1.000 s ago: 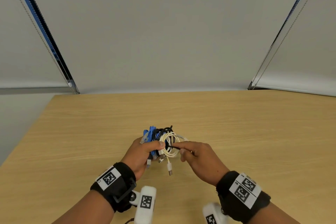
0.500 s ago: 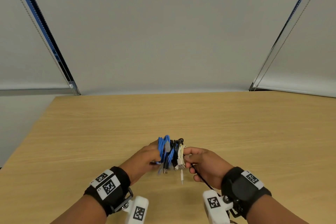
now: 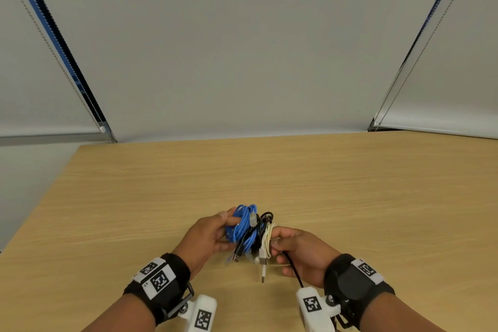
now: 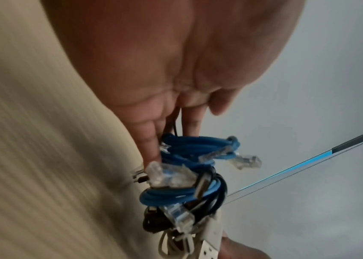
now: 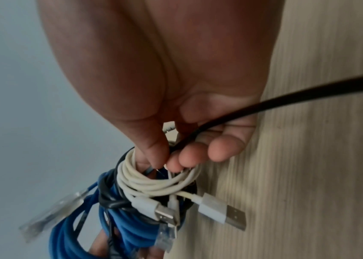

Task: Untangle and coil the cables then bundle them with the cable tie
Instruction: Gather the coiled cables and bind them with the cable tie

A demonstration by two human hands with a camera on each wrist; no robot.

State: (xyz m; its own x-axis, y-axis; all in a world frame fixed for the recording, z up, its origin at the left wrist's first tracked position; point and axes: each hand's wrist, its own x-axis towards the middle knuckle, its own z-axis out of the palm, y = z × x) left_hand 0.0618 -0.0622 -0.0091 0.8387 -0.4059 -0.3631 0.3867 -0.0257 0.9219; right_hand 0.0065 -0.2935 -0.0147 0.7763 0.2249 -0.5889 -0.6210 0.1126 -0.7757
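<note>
Above the wooden table [image 3: 350, 197] I hold a stack of coiled cables between both hands. The blue network cable coils [image 3: 244, 226] [image 4: 189, 152] [image 5: 118, 233] sit on the left side, black cable coils [image 3: 262, 222] [image 4: 218, 194] in the middle, white USB cable coils [image 3: 267, 240] [image 5: 154, 184] on the right. My left hand [image 3: 213, 234] grips the blue side with fingers and thumb. My right hand [image 3: 299, 248] pinches the white side and the black cable tie [image 3: 293, 269] [image 5: 265, 103], whose tail runs back toward my wrist. USB plugs [image 5: 222, 212] dangle below.
The table's left edge [image 3: 40, 210] lies to the left. Grey roller blinds [image 3: 242, 48] with bead chains hang behind the far edge. Wrist-mounted cameras with marker tags [image 3: 202, 315] sit below both forearms.
The bundle has been turned upright and drawn nearer to me. My right hand has pulled the black tie's tail out toward my wrist. Both hands have kept their hold.
</note>
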